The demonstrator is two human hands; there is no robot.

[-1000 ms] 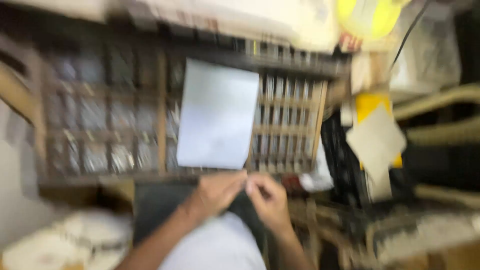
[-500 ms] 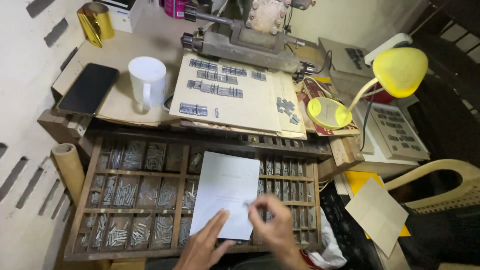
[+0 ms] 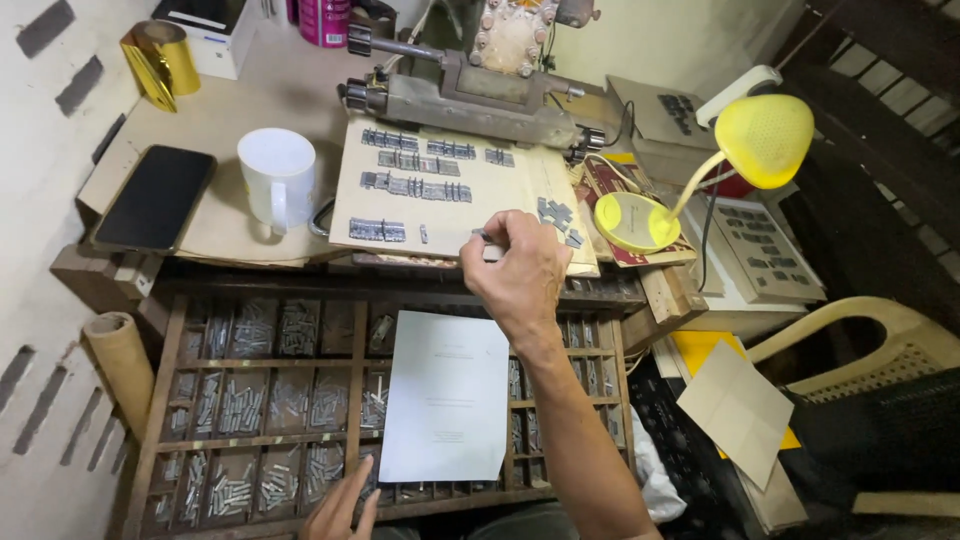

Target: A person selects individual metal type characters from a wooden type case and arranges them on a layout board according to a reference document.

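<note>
Up top, right hand (image 3: 520, 272) pinches a small grey metal type piece (image 3: 483, 236).

A letterpress workshop: compartmented type case (image 3: 260, 400), metal press (image 3: 470, 90).

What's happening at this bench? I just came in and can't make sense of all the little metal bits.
A person's right hand pinches a small metal piece above a tan board that carries rows of metal type. The left hand rests at the lower edge of a wooden compartment tray full of type, beside a white sheet lying across it.
</note>
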